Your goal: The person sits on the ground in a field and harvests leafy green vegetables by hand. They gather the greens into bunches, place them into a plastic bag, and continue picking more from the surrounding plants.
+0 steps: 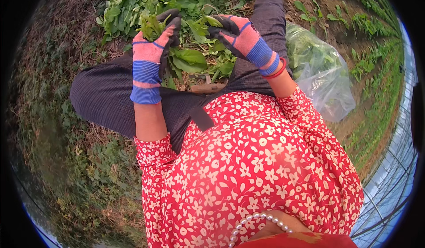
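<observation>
My left hand (156, 37), in a pink and blue knitted work glove with dark coated fingers, is closed around a bunch of leafy greens (150, 26). My right hand (232, 32) wears the matching glove and pinches the stem end of a green leafy plant (200, 28); a thin root shows near its fingertips. The two hands are apart, above the ground between my legs. Beyond them spreads a heap of cut leafy greens (132, 7). Below and between the hands lie broad loose leaves (189, 60) on dry straw.
A clear plastic bag (327, 78) holding greens stands beside my right leg. A small wooden piece (208, 88) lies close to my lap. Dry vines and weeds (66, 148) cover the left side. Rows of green plants (372, 62) grow in soil at right, by a greenhouse frame (388, 195).
</observation>
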Available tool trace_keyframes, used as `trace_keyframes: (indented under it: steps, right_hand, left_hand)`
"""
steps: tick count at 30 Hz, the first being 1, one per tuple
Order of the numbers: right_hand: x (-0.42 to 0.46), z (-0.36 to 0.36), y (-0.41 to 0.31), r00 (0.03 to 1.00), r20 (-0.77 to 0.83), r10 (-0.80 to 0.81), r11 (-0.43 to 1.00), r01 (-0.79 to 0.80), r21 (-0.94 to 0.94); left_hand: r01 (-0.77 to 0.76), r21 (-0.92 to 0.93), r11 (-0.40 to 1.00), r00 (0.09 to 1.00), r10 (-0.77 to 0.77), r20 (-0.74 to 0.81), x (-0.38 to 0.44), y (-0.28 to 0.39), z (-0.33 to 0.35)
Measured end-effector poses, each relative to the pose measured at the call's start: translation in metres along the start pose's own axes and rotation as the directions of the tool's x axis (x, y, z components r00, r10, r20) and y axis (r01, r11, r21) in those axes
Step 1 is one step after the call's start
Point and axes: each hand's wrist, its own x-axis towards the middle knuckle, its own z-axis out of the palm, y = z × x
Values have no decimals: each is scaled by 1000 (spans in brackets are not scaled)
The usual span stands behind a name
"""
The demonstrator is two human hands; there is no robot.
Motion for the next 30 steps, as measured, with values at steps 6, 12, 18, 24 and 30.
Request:
trace_keyframes:
  steps: [6,12,18,24,30]
  right_hand:
    - [2,9,-24,999,21,43,989,-40,-140]
    - [5,15,-32,998,-33,51,962,-58,-265]
    - [2,20,-31,1000,-12,-12,872,4,-489]
    - [1,17,-30,996,68,-51,856,79,-511]
    - [-4,22,-29,999,31,-36,919,45,-391]
  left_hand:
    - [-36,-65,997,997,40,68,-11,21,39]
    - [-70,-295,953,997,73,-1,-10,14,52]
    - [-269,36,962,963,269,14,-10,-2,50]
    - [-387,85,918,922,387,22,-7,-18,50]
    - [-257,202,945,966,257,27,-10,-9,56]
